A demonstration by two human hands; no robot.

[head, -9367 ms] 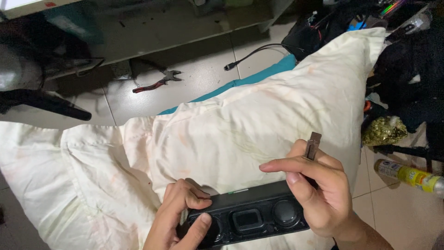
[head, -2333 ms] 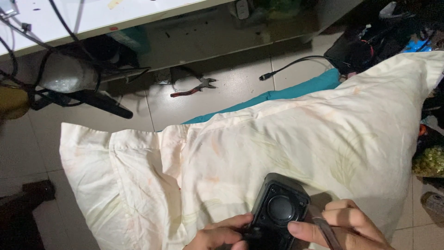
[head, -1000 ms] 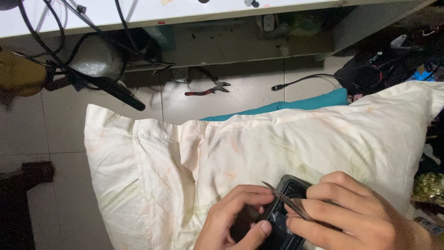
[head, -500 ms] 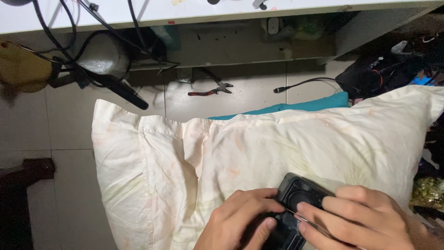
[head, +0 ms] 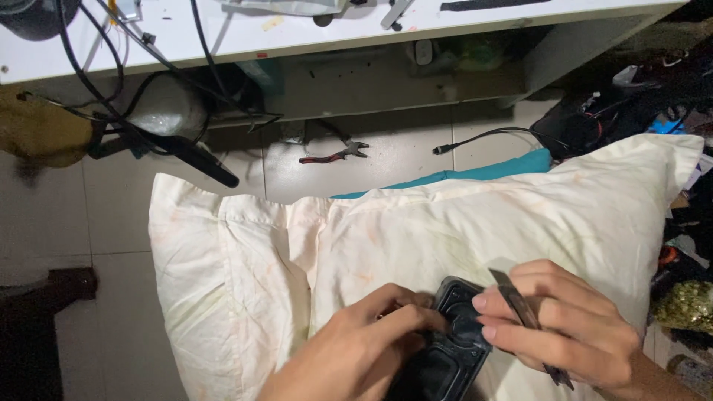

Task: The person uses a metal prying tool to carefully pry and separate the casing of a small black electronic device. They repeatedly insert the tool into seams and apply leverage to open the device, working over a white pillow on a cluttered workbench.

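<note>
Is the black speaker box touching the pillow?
Touching. The head view shows the black speaker box lying right on the cream pillow, steadied by the left hand, with no gap under it.

The black speaker [head: 453, 341], earlier held lengthwise across both hands, now stands on end on the pillow [head: 445, 230]. The right hand [head: 564, 327] has drawn its thin metal tool [head: 520, 308] back off the speaker; the left hand [head: 364, 356] has closed its grip over the speaker's left edge.
</note>
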